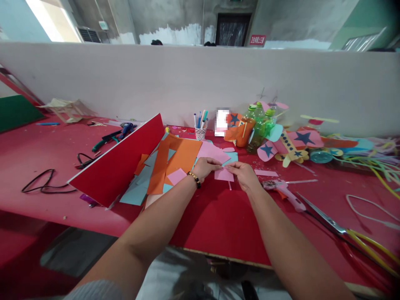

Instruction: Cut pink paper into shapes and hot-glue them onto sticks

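Observation:
Both hands meet over a small piece of pink paper (224, 175) in the middle of the red table. My left hand (204, 167), with a beaded bracelet at its wrist, pinches the paper's upper left edge. On the upper right edge my right hand (245, 175) has its thumb and fingers closed. A thin pink strip (230, 186) shows below the paper. Behind the hands lies a larger pink sheet (214, 152) over light blue paper. To the left are overlapping orange sheets (184, 156) and light blue sheets (134, 192).
A pink glue gun (292, 196) and large yellow-handled scissors (340, 227) lie right of my right hand. A red board (121, 162) stands tilted at left. Behind are a pen cup (200, 132), green bottles (258, 133) and a pink paper plane (290, 146).

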The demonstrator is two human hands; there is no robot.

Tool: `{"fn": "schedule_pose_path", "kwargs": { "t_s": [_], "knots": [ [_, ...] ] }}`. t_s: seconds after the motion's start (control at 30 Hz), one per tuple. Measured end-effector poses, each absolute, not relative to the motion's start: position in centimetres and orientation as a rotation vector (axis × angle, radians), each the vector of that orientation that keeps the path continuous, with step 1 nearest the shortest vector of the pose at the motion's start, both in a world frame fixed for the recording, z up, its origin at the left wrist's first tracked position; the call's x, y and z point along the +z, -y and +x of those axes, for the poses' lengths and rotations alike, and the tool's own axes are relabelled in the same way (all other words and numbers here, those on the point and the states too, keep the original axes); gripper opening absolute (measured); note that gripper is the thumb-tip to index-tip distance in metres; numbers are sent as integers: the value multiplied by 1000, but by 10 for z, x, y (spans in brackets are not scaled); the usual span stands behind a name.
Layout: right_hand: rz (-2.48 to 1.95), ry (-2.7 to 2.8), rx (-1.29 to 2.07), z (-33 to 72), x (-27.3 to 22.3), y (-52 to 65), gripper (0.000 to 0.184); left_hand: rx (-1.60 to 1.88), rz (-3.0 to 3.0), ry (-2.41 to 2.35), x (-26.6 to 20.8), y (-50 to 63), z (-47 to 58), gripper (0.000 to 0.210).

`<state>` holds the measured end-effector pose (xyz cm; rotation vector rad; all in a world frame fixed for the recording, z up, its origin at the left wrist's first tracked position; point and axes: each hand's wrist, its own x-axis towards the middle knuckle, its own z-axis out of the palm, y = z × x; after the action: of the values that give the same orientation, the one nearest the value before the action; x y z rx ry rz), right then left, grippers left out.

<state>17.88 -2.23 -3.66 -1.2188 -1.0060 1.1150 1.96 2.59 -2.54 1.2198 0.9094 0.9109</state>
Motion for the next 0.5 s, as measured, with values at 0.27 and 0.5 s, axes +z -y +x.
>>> {"fn": "schedule_pose_path", "kwargs": {
  "t_s": [0.27,0.5],
  "knots": [
    [-1217,989,1111,178,-34,24,26,892,1203,-893,-23,-24,19,32],
    [-1226,1030,1067,178,-34,24,25,882,1288,-888,-24,-23,19,26]
  ]
}}
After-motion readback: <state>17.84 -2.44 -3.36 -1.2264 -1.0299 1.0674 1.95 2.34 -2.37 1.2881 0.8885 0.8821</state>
